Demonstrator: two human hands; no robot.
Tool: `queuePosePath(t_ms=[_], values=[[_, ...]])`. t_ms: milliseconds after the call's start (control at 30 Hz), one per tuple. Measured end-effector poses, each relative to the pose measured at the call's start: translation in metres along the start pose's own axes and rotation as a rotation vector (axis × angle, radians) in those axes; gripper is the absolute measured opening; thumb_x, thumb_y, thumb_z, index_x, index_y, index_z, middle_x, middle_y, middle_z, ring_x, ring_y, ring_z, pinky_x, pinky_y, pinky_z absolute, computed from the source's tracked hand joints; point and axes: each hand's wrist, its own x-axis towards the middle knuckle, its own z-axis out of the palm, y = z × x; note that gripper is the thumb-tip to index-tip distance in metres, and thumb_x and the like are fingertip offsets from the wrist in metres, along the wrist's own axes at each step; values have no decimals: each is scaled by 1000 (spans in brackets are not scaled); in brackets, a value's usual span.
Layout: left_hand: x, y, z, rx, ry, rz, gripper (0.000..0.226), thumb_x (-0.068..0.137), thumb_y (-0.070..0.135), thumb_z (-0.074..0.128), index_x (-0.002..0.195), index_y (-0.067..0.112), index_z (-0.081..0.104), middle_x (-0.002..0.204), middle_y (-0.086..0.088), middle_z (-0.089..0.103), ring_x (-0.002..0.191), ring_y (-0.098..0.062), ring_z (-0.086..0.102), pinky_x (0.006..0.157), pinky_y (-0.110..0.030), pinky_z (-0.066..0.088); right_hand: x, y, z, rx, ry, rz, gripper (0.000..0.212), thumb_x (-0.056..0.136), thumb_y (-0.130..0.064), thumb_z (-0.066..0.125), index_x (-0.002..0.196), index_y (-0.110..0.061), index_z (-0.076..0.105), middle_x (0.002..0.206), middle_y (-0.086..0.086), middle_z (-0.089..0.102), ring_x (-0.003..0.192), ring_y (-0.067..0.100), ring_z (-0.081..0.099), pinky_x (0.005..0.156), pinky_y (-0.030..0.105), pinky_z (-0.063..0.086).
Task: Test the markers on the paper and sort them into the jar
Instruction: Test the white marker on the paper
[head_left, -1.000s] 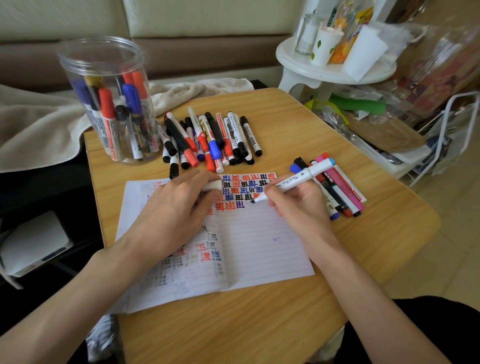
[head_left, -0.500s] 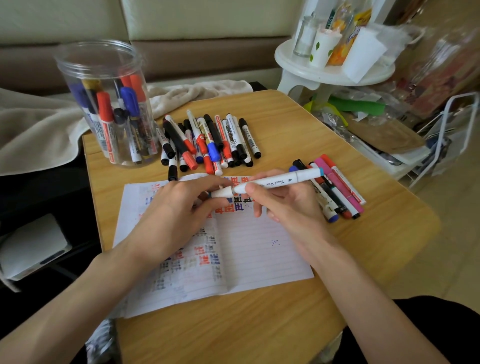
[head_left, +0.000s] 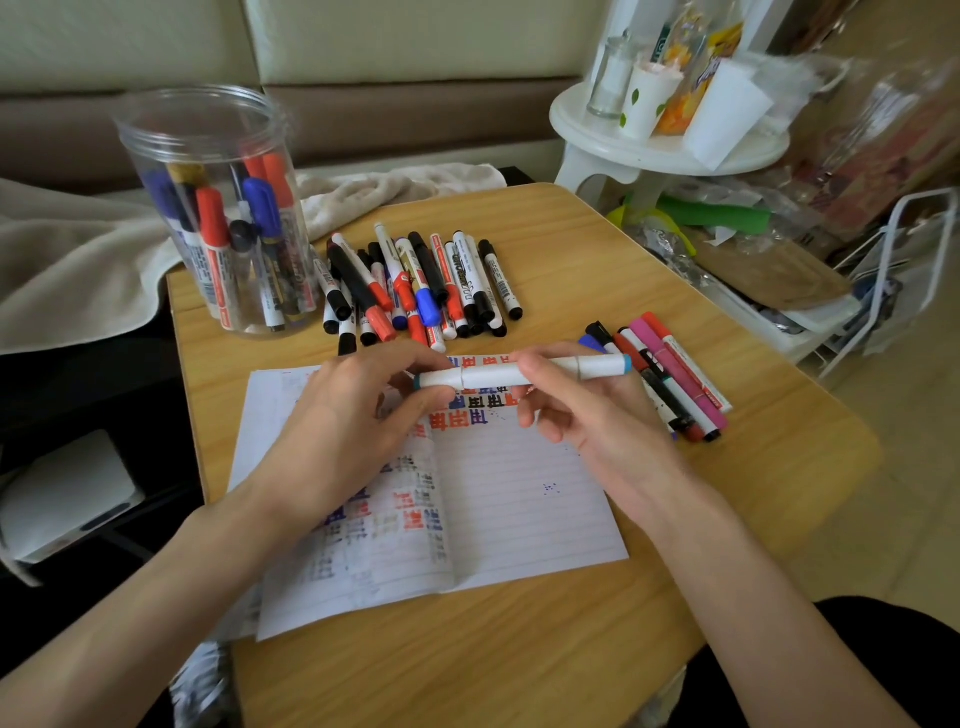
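Both hands are on one white marker (head_left: 519, 371), held in the air just above the top edge of the lined paper (head_left: 509, 509), over the rows of red, blue and black test marks. Its long axis runs almost straight across me, left to right, with the right end tipped up slightly. The end with the blue band points right, toward the small row of markers (head_left: 675, 379) lying near the table's right edge. The teal-tipped end points left, into my left hand (head_left: 358, 415). That hand is curled, with thumb and fingertips pinching the short left section of the marker. My right hand (head_left: 587, 410) grips the barrel further along, with the thumb underneath and the index finger over the top; the other fingers are loosely bent below it. The paper lies flat on the wooden table (head_left: 571, 244), partly under my left wrist. Beyond it a big pile of markers (head_left: 421, 286) lies side by side, mostly pointing away from me, with black, red and blue caps mixed together. The clear plastic jar (head_left: 218, 208) stands upright at the far left corner, just beside that pile, and several markers stand on end inside it. A beige blanket (head_left: 78, 260) is bunched up behind the jar, and a white stool (head_left: 665, 145) loaded with cups stands off to the right.
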Motion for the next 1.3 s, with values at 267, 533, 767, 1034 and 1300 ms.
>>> queuePosePath(t_ms=[267,533,767,1034,1300], values=[[1,-5,-3,9,-10,34,24,93,34,67,116,29,72,91,26,66,81,6,61,68,-10,45,-1,-5,-6,-120,-53,-18,36,82,-27,80,113,-8,79,99,15,78,82,24,71,64,29,48],[1,-6,-6,-46,-2,45,35,86,46,62,115,33,75,91,22,72,82,-9,65,71,-23,49,1,-9,-11,-258,-112,-83,32,85,-18,80,116,-8,78,102,8,81,92,28,77,68,27,56],[1,-9,-6,-75,34,-2,25,86,34,69,111,39,75,90,23,72,86,-2,64,76,-20,50,2,1,-6,-268,-73,-133,29,86,-17,81,113,-7,79,94,6,81,88,19,77,76,23,56],[7,-7,-6,-56,-24,-33,37,83,48,61,115,37,74,89,20,72,83,-6,63,71,-18,49,4,-2,-8,-314,44,-250,23,77,-16,89,98,-13,80,91,4,80,70,15,72,62,27,57],[5,-8,-4,-16,-14,9,40,86,47,60,120,32,74,78,35,65,78,-1,64,69,-15,48,8,7,-11,-491,34,-339,23,80,-15,88,102,-15,82,92,-8,80,86,9,77,72,25,62]])
